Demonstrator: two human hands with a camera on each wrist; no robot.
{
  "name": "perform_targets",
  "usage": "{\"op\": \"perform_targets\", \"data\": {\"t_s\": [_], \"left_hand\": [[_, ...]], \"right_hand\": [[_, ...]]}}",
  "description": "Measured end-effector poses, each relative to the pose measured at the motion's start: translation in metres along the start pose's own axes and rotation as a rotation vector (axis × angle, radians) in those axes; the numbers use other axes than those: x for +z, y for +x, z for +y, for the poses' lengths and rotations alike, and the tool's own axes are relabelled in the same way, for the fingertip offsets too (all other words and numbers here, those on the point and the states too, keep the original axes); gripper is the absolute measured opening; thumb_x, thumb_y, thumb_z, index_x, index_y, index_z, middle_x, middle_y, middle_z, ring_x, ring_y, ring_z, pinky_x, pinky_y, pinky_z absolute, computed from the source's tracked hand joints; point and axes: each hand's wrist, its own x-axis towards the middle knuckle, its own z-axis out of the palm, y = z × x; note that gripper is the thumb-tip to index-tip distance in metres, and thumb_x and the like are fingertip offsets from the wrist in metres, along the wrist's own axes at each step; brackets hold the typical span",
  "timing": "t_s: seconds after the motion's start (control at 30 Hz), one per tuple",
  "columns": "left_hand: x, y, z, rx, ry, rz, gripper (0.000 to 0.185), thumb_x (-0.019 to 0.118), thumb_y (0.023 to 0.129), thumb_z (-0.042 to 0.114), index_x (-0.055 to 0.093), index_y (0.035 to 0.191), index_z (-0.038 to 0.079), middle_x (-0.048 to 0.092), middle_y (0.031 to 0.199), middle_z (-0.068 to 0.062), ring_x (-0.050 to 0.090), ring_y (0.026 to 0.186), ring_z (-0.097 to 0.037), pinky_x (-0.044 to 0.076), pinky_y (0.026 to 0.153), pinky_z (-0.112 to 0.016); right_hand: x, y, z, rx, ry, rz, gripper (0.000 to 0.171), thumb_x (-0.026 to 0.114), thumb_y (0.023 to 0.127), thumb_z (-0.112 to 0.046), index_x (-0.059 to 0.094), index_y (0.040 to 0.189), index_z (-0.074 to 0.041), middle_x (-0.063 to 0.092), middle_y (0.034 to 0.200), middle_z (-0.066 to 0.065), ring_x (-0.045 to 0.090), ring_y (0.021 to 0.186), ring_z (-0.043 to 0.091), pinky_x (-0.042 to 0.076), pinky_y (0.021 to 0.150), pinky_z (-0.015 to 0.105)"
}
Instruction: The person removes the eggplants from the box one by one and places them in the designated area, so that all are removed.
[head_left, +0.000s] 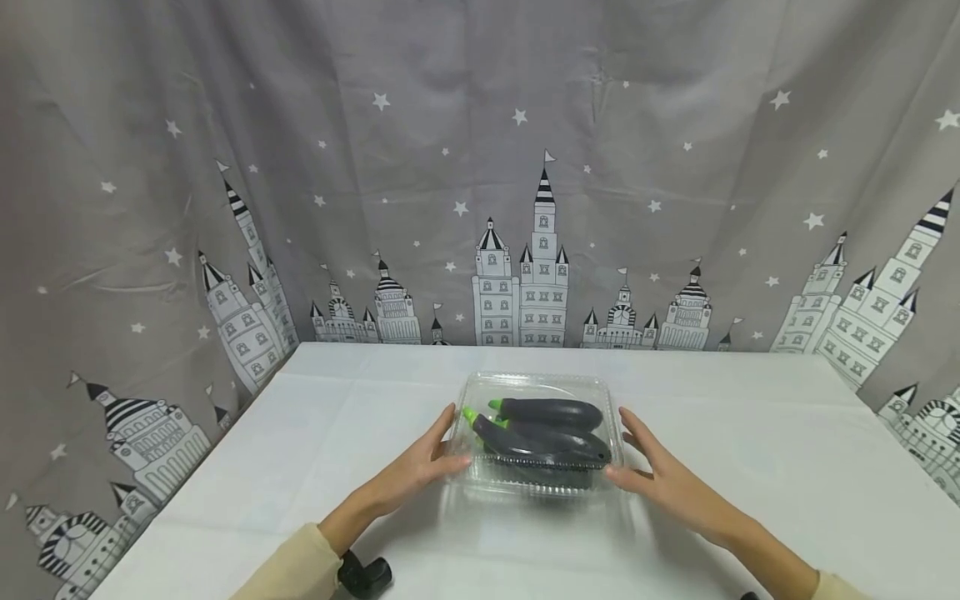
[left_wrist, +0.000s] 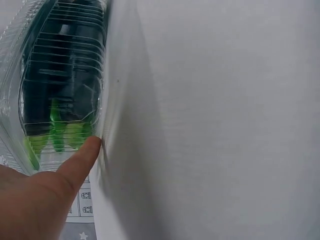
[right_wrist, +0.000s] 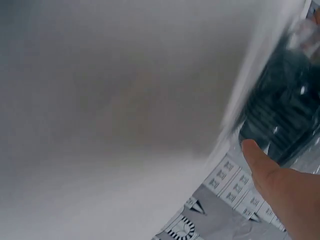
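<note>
A clear plastic clamshell box (head_left: 486, 477) with ribbed walls is at the middle of the white table, closed. Inside it lie several dark purple eggplants (head_left: 555, 412) with bright green stem ends, pointing left. At the box's left side is my left hand (head_left: 411, 471), its thumb by the front corner and its fingers along the edge. On the opposite side my right hand (head_left: 666, 479) has its thumb at the front right corner, with nearly straight fingers alongside. Both wrist views show a thumb against the box's ribbed wall; the remaining fingers are mostly hidden there.
The white table (head_left: 360, 433) runs back to a grey curtain (head_left: 420, 125) printed with castles and stars. A black object (head_left: 365, 577), only partly visible, is beside the left sleeve at the front edge of the view.
</note>
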Motion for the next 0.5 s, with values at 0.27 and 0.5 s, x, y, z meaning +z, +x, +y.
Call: {"op": "perform_targets", "data": {"t_s": [0.27, 0.5], "left_hand": [[0.001, -0.005, -0.001, -0.004, -0.007, -0.029, 0.116, 0.074, 0.085, 0.039, -0.011, 0.156, 0.002, -0.006, 0.162, -0.02, 0.01, 0.147, -0.041, 0.018, 0.112, -0.059], [0.005, -0.004, -0.003, -0.01, 0.004, -0.005, 0.126, 0.081, 0.079, 0.035, -0.016, 0.155, 0.004, -0.001, 0.162, -0.023, 0.01, 0.147, -0.04, 0.02, 0.112, -0.059]], "right_hand": [[0.012, -0.008, 0.002, -0.071, 0.029, -0.003, 0.102, 0.071, 0.09, -0.025, -0.003, 0.159, -0.016, 0.008, 0.16, 0.026, 0.014, 0.143, 0.051, 0.035, 0.104, 0.059], [0.015, -0.006, 0.005, -0.056, 0.04, -0.005, 0.106, 0.074, 0.088, -0.025, -0.004, 0.159, -0.018, 0.003, 0.162, 0.022, 0.014, 0.144, 0.049, 0.032, 0.106, 0.061]]}}
